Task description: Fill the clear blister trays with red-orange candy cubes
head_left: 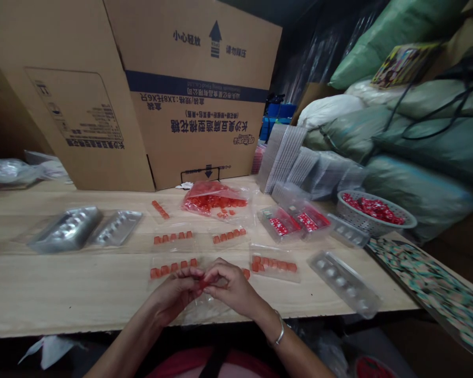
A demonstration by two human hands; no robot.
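Note:
Near the table's front edge, my left hand (pixel 177 291) and my right hand (pixel 230 283) meet, fingers closed in a pinch. Between the fingertips shows a small translucent red piece (pixel 202 284), partly hidden by them. Just beyond lie clear plastic trays with rows of similar red pieces: one tray (pixel 173 267) at the left, one (pixel 276 263) at the right, and one partly covered by my right hand. Farther back are two more rows of red pieces (pixel 172 238) (pixel 229 235). A clear sheet or tray lies beneath my hands, hard to make out.
A large cardboard box (pixel 205 105) stands at the back. Before it lies an opened bag of red pieces (pixel 216 198). Silvery trays (pixel 69 228) are at the left. Stacked clear trays (pixel 281 157), a basket of red packets (pixel 376 212) and a patterned board (pixel 433 289) fill the right.

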